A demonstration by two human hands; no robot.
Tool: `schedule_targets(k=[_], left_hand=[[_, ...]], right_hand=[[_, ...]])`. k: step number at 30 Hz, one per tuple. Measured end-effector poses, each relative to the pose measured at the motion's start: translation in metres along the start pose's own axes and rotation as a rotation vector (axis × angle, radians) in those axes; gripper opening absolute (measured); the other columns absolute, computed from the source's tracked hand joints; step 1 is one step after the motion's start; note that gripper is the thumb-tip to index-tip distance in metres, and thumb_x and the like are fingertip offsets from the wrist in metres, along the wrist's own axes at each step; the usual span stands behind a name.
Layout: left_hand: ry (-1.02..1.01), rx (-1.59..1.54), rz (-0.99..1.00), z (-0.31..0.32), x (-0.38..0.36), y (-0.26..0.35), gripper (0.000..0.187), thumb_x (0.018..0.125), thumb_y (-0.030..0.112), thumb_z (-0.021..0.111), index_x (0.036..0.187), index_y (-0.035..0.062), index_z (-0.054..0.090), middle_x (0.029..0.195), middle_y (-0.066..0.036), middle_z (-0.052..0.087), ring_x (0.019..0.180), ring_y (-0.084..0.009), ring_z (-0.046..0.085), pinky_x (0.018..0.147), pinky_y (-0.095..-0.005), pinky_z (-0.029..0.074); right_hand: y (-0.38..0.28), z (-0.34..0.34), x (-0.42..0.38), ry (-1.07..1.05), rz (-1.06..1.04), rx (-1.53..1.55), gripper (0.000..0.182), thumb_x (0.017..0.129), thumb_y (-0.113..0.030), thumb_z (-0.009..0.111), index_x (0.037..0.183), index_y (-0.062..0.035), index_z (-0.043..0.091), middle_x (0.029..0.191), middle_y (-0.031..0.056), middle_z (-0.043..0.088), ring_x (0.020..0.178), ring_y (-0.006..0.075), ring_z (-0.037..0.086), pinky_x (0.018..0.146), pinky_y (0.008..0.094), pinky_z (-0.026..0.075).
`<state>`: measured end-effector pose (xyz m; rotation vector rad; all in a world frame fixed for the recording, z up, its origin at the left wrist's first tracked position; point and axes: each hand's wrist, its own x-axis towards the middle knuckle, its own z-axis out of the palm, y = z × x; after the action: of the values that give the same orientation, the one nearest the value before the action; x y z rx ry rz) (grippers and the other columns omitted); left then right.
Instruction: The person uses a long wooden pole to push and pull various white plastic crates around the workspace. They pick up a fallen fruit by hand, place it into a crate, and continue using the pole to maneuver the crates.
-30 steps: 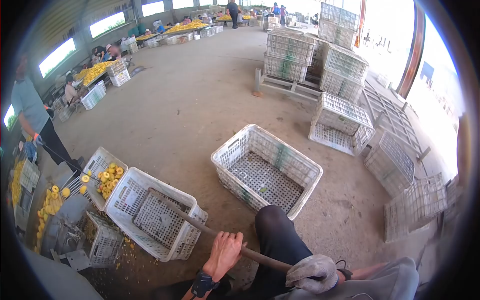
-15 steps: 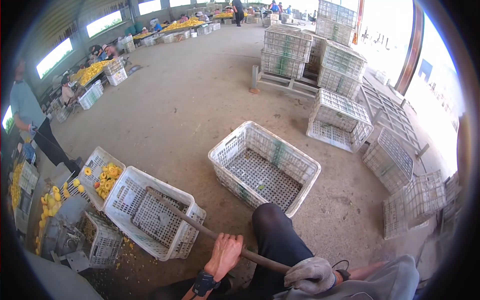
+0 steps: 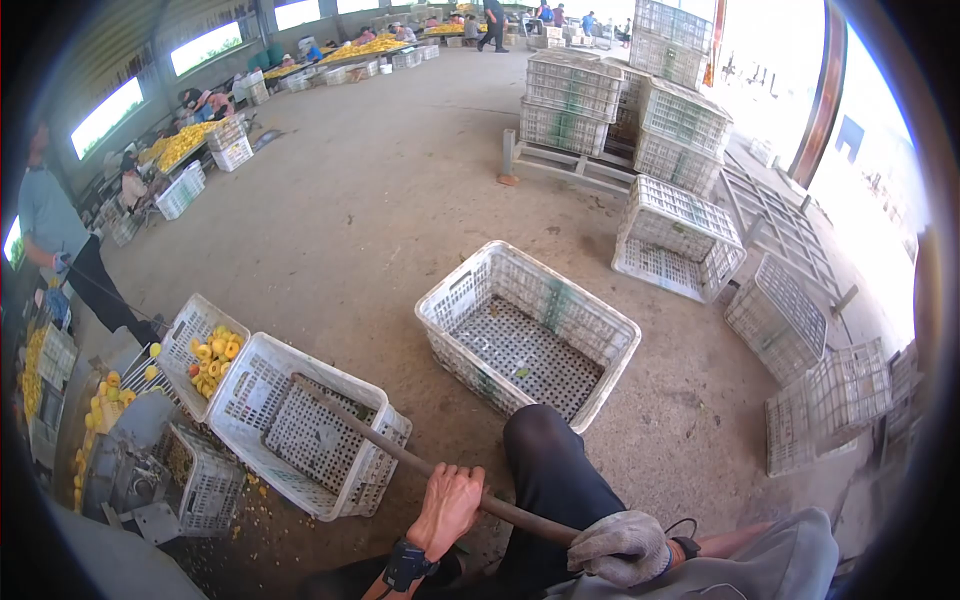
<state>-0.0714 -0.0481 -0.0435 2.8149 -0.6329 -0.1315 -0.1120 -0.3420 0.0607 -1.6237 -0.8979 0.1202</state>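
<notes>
My left hand (image 3: 452, 508), bare with a black band on the wrist, is closed around the middle of a long brown stick (image 3: 385, 447). My right hand (image 3: 620, 549), in a pale work glove, is closed over the stick's near end beside my leg. The stick slants away to the left, and its far tip lies over the inside of a white plastic crate (image 3: 372, 484). Just beyond, a second white crate (image 3: 181, 330) holds several yellow fruits (image 3: 213, 358).
A large white crate (image 3: 627, 350) sits on the floor past my knee. Crates lie tipped at right, near stacked crates (image 3: 570, 95) on a metal frame. At left are a machine (image 3: 135, 455) with yellow fruit and a standing person (image 3: 60, 215).
Yellow fruits on the machine at left have shifted position. A distant walking person has moved slightly right. My hands and the stick stay almost still.
</notes>
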Motion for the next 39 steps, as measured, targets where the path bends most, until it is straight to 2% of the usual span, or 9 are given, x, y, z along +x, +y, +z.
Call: schedule_targets(k=[9, 16, 18, 22, 26, 29, 30, 33, 39], left_hand=[[0.011, 0.001, 0.007, 0.001, 0.002, -0.001, 0.015, 0.094, 0.017, 0.072, 0.094, 0.0037, 0.066, 0.089, -0.019, 0.073, 0.09, -0.0352, 0.069, 0.088, -0.0446, 0.048], [-0.005, -0.014, -0.011, 0.001, 0.002, 0.0, 0.014, 0.092, 0.016, 0.072, 0.096, 0.004, 0.065, 0.091, -0.018, 0.072, 0.092, -0.0347, 0.068, 0.089, -0.044, 0.046], [0.025, -0.012, -0.001, 0.002, 0.0, -0.001, 0.017, 0.089, 0.015, 0.075, 0.098, 0.0033, 0.065, 0.092, -0.018, 0.072, 0.093, -0.0342, 0.068, 0.09, -0.0435, 0.046], [0.05, 0.036, 0.005, 0.009, -0.001, -0.001, 0.029, 0.079, 0.011, 0.08, 0.102, 0.0017, 0.066, 0.094, -0.017, 0.073, 0.094, -0.0327, 0.069, 0.09, -0.0426, 0.046], [0.077, 0.068, -0.021, 0.018, -0.001, -0.001, 0.041, 0.07, 0.012, 0.086, 0.103, 0.0017, 0.066, 0.093, -0.016, 0.073, 0.095, -0.0304, 0.07, 0.089, -0.0413, 0.046], [0.051, 0.004, -0.041, 0.017, -0.003, -0.001, 0.016, 0.084, 0.007, 0.07, 0.098, 0.0027, 0.065, 0.091, -0.015, 0.07, 0.095, -0.0329, 0.067, 0.09, -0.0441, 0.047], [0.058, 0.001, -0.036, 0.018, -0.003, -0.001, 0.019, 0.083, 0.009, 0.072, 0.099, 0.0028, 0.065, 0.092, -0.015, 0.07, 0.095, -0.0329, 0.067, 0.091, -0.0441, 0.047], [0.099, 0.058, -0.025, 0.024, -0.003, -0.002, 0.034, 0.073, 0.012, 0.083, 0.1, 0.0034, 0.064, 0.09, -0.014, 0.072, 0.092, -0.0281, 0.07, 0.086, -0.04, 0.045], [0.122, 0.066, -0.025, 0.021, -0.006, 0.0, 0.033, 0.073, 0.012, 0.082, 0.099, 0.0034, 0.064, 0.088, -0.013, 0.072, 0.092, -0.0277, 0.07, 0.086, -0.0398, 0.045]], right_hand=[[0.002, -0.001, 0.0, 0.013, 0.024, 0.06, 0.018, 0.091, 0.002, 0.071, 0.108, -0.0015, 0.078, 0.094, 0.0138, 0.08, 0.08, 0.0255, 0.079, 0.072, 0.0334, 0.064], [0.005, 0.0, 0.003, 0.034, -0.044, -0.012, 0.017, 0.089, 0.002, 0.07, 0.105, 0.0001, 0.077, 0.093, 0.0149, 0.08, 0.077, 0.0268, 0.079, 0.07, 0.0345, 0.064], [0.011, 0.005, -0.003, 0.084, -0.048, 0.015, 0.017, 0.088, 0.002, 0.069, 0.102, 0.0002, 0.077, 0.09, 0.0149, 0.08, 0.076, 0.027, 0.079, 0.069, 0.0349, 0.064], [0.02, 0.007, -0.006, 0.048, -0.097, -0.062, 0.021, 0.086, 0.002, 0.065, 0.104, 0.0, 0.075, 0.079, 0.0122, 0.078, 0.07, 0.0256, 0.077, 0.065, 0.0336, 0.063], [0.02, 0.013, -0.003, 0.092, -0.146, -0.092, 0.019, 0.087, 0.0, 0.063, 0.103, -0.0019, 0.073, 0.078, 0.0102, 0.079, 0.065, 0.0238, 0.075, 0.065, 0.0339, 0.063], [0.022, 0.018, -0.01, 0.123, -0.129, -0.108, 0.018, 0.088, -0.002, 0.063, 0.103, -0.0035, 0.072, 0.077, 0.0092, 0.078, 0.063, 0.0233, 0.074, 0.065, 0.0339, 0.062], [0.021, 0.019, -0.012, 0.131, -0.108, -0.101, 0.018, 0.089, -0.002, 0.062, 0.103, -0.0038, 0.072, 0.076, 0.0091, 0.078, 0.063, 0.0233, 0.074, 0.065, 0.0338, 0.062], [0.022, 0.021, -0.012, 0.147, -0.118, -0.124, 0.017, 0.09, -0.003, 0.061, 0.104, -0.0041, 0.071, 0.075, 0.0089, 0.078, 0.063, 0.023, 0.073, 0.064, 0.033, 0.061], [0.025, 0.019, -0.017, 0.109, -0.105, -0.111, 0.018, 0.092, -0.003, 0.059, 0.106, -0.0038, 0.071, 0.075, 0.0096, 0.077, 0.064, 0.0217, 0.073, 0.061, 0.032, 0.06]])
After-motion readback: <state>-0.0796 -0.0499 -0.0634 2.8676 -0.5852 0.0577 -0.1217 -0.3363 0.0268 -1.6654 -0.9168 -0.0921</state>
